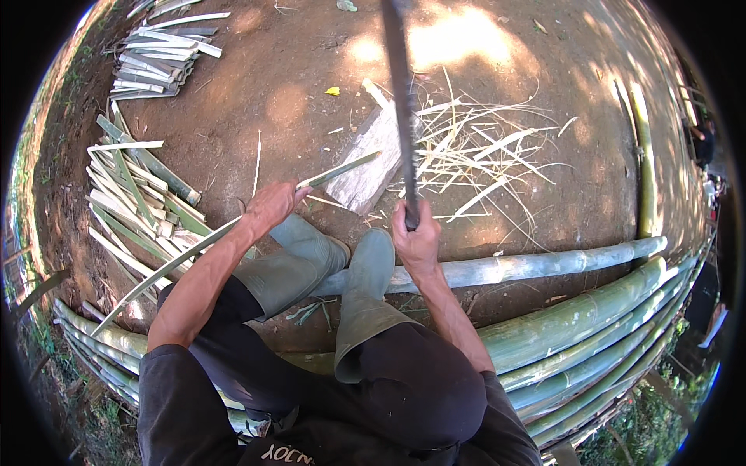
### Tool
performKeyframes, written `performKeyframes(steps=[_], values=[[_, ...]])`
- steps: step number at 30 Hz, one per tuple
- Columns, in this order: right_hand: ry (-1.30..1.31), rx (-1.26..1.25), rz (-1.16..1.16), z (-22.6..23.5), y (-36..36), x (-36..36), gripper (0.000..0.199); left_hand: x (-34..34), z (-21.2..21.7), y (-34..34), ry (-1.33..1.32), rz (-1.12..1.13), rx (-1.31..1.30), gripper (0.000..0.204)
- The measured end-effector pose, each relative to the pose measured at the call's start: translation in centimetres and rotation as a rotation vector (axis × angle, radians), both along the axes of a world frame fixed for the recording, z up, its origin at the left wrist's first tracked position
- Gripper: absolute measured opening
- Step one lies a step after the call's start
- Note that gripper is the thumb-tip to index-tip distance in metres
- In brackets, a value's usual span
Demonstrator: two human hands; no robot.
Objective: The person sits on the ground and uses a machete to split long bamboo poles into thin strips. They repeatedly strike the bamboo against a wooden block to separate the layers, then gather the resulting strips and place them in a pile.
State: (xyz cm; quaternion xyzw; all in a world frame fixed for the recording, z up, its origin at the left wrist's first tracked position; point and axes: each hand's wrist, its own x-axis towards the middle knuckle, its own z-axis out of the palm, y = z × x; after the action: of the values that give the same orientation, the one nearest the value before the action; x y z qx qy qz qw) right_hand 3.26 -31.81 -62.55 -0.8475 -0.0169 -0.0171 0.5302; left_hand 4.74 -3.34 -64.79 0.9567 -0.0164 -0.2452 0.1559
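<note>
My left hand (273, 205) grips a long split bamboo strip (340, 169), green on one side. The strip's far end lies over a weathered wooden block (365, 186), and its long tail passes under my left forearm toward the lower left. In my right hand (418, 236) is the handle of a machete, its dark blade (399, 85) raised and pointing away from me. The blade crosses in front of the block's right edge, apart from the strip. Thin bamboo shavings (486, 147) lie scattered on the dirt right of the block.
Split bamboo strips form a loose pile (128, 198) at left and a neater stack (159, 66) farther off. A bamboo pole (536, 266) lies crosswise behind my green rubber boots (291, 268). Several thick poles (575, 326) lie beneath me; another pole (643, 163) stretches along the right.
</note>
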Motion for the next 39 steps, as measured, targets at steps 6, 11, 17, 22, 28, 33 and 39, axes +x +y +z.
performKeyframes(steps=[6, 11, 17, 22, 28, 33, 39], values=[[0.440, -0.437, 0.174, -8.9, -4.1, -1.8, 0.028, 0.0, -1.1, -0.1, 0.009, 0.024, -0.057, 0.052], [0.362, -0.122, 0.080, -1.4, -1.1, -0.2, 0.024, -1.4, -2.2, 0.0, 0.013, 0.025, 0.012, 0.049], [0.084, 0.114, -0.045, 0.5, 0.1, 0.0, 0.016, -1.5, -1.3, -0.6, 0.027, 0.044, 0.030, 0.048], [0.399, -0.411, 0.182, -11.4, -5.5, -2.7, 0.029, -1.7, -3.0, -0.1, -0.045, 0.060, 0.005, 0.045], [0.363, -0.107, 0.079, -0.9, -1.0, 0.2, 0.023, -3.1, -4.4, 0.9, -0.071, 0.062, -0.033, 0.042], [0.169, 0.088, -0.034, -1.3, -0.4, -0.3, 0.019, -2.4, -4.0, 0.1, -0.009, 0.073, -0.055, 0.042], [0.396, -0.404, 0.179, -9.6, -3.4, -0.9, 0.024, -2.2, -4.5, 0.8, -0.071, 0.055, -0.092, 0.042]])
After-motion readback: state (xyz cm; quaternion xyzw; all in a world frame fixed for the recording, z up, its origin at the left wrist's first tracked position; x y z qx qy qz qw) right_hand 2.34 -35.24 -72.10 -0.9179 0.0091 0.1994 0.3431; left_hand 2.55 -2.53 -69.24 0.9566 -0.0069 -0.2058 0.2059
